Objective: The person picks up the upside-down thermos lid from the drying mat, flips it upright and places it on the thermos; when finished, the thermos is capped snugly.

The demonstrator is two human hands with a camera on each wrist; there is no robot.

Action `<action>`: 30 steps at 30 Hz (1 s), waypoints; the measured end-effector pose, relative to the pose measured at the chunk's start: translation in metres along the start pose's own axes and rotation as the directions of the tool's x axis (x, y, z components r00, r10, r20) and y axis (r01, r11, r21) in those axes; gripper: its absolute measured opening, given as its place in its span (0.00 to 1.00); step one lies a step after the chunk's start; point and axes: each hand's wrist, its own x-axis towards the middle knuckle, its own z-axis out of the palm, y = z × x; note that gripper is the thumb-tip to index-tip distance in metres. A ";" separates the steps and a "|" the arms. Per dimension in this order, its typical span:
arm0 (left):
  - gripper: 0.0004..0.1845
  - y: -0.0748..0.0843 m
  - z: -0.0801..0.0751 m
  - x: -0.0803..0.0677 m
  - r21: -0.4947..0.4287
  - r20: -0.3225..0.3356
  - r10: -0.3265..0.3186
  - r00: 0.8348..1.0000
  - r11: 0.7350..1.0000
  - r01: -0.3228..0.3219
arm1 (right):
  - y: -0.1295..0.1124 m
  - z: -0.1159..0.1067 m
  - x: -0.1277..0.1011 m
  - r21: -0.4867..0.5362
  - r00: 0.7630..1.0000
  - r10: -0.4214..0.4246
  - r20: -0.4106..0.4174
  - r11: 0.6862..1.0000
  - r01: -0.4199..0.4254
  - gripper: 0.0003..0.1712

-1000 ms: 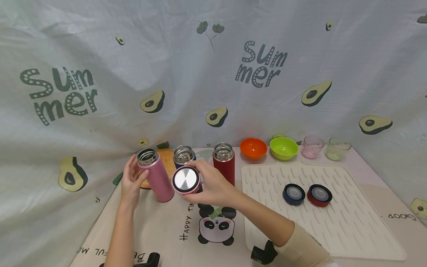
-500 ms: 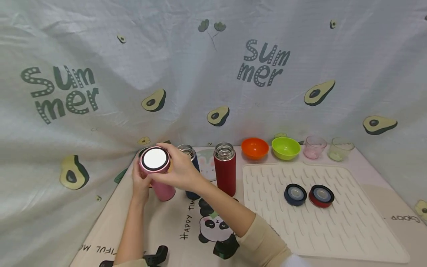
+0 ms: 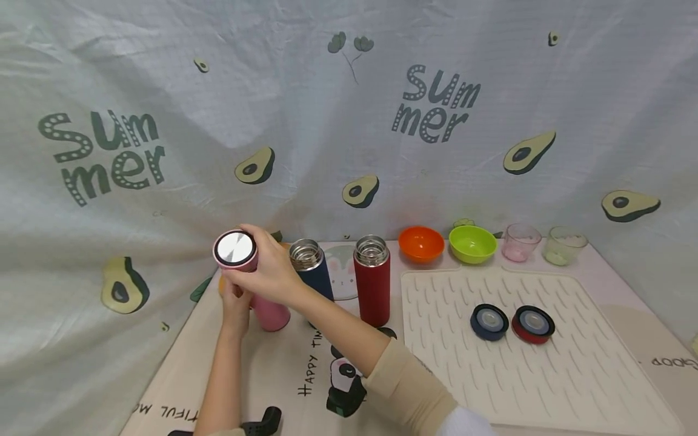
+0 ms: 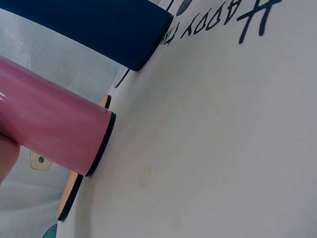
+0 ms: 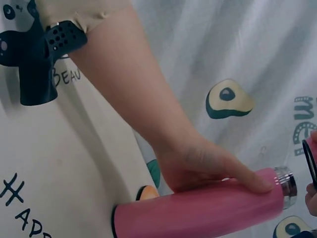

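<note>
A pink thermos bottle (image 3: 271, 313) stands on the table at the left. My left hand (image 3: 237, 309) grips it near the top; in the right wrist view its thumb lies along the bottle just below the bare metal neck. With my right hand (image 3: 272, 269) I hold a pink lid (image 3: 234, 249), its silver disc facing up, above the bottle's mouth. At the right edge of the right wrist view, a small gap shows between the lid's dark rim (image 5: 311, 153) and the neck. The head view hides the mouth behind the lid and right hand.
Lidless blue (image 3: 316, 278) and red (image 3: 372, 290) thermos bottles stand to the right. A cream ridged mat (image 3: 463, 375) bears a blue lid (image 3: 489, 321) and a red lid (image 3: 532, 325). Behind it are orange (image 3: 421, 245) and green (image 3: 472, 245) bowls and two glasses (image 3: 520, 242).
My right hand has carried the lid leftward and up from beside the bottle to over its mouth. The left hand still grips the bottle and has shifted slightly right.
</note>
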 end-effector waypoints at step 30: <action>0.29 -0.012 0.001 0.000 -0.120 0.030 0.210 0.977 0.971 -0.205 | 0.028 0.026 0.010 0.091 0.967 0.249 0.053 0.963 -0.253 0.42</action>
